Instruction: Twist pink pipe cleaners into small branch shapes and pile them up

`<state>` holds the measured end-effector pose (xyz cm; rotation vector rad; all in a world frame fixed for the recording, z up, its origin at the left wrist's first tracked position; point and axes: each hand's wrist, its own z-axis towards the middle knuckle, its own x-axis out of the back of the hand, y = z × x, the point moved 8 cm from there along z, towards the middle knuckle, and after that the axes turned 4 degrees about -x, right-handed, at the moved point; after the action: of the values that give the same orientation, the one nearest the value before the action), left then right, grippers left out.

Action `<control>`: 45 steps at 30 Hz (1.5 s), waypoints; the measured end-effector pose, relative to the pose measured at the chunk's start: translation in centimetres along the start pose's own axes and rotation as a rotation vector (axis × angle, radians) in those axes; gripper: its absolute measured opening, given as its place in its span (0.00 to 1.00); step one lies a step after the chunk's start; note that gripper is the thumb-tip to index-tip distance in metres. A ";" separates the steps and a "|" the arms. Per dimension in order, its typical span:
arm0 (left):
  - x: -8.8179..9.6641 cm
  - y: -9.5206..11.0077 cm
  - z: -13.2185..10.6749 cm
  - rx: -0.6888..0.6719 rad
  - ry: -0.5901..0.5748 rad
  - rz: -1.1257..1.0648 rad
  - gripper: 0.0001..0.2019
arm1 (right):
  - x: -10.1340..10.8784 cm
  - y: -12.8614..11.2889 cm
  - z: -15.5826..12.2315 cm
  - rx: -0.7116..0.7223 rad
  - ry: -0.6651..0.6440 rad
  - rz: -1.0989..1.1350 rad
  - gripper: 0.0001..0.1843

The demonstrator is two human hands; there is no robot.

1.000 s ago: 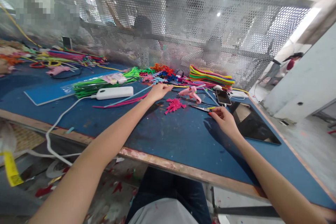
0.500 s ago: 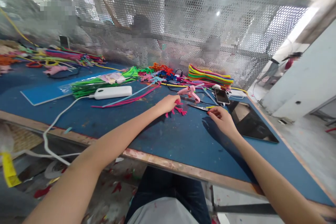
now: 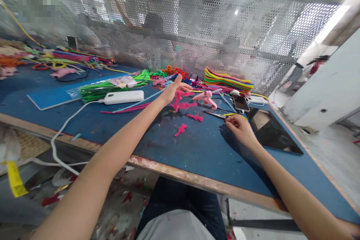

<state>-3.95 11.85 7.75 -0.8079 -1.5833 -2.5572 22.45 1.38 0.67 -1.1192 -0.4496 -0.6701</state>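
Observation:
My left hand (image 3: 172, 92) is lifted above the blue table (image 3: 197, 150), fingers stretched out and apart. A blurred bunch of pink pipe-cleaner pieces (image 3: 181, 102) hangs just below its palm. Two more pink pieces (image 3: 195, 117) (image 3: 180, 129) lie on the table nearer to me. My right hand (image 3: 239, 127) rests on the table with its fingers pinched on a short yellow pipe cleaner (image 3: 235, 114), right beside a pair of scissors (image 3: 214, 113).
A pink glue gun (image 3: 205, 98), a phone (image 3: 240, 102) and a black tablet (image 3: 271, 130) lie at the right. A white power strip (image 3: 123, 97), bagged green pipe cleaners (image 3: 109, 88) and a coloured stack (image 3: 227, 80) sit further back. A perforated metal screen (image 3: 197, 26) closes off the far side.
My left hand closed on the pink pieces on the table, then rose and opened toward the back; pieces have scattered. My right hand has stayed by the scissors.

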 end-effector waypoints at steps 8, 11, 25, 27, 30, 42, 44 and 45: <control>-1.3 -1.4 -0.5 0.187 -0.210 -0.172 0.48 | -0.1 0.0 0.0 0.003 -0.011 -0.014 0.11; -1.9 -1.8 -0.7 0.182 -0.285 -0.080 0.41 | 0.0 0.1 0.1 0.012 -0.003 -0.029 0.10; -7.0 -3.4 -1.1 -0.070 -0.137 0.406 0.09 | 0.7 4.7 2.3 -0.009 -0.046 -0.662 0.15; -6.9 -2.7 -1.3 -0.089 -0.089 0.371 0.09 | 1.2 4.8 2.3 -0.026 -0.054 -0.690 0.12; -6.8 -1.8 -1.4 -0.105 -0.038 0.294 0.11 | 2.6 4.2 2.1 -0.047 0.012 -0.731 0.11; -8.2 -2.3 -1.7 0.083 -0.025 -0.112 0.17 | 3.4 1.1 0.6 -0.236 0.133 0.394 0.25; -8.0 -2.5 -1.7 0.075 -0.002 -0.077 0.17 | 3.2 0.5 0.4 -0.213 0.112 0.451 0.24; -7.8 -2.5 -1.7 0.065 0.013 -0.049 0.17 | 3.2 0.2 0.4 -0.204 0.102 0.456 0.23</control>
<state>1.35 9.70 1.68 -0.7544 -1.6929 -2.5236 24.94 0.91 2.74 -1.3177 -0.0308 -0.3729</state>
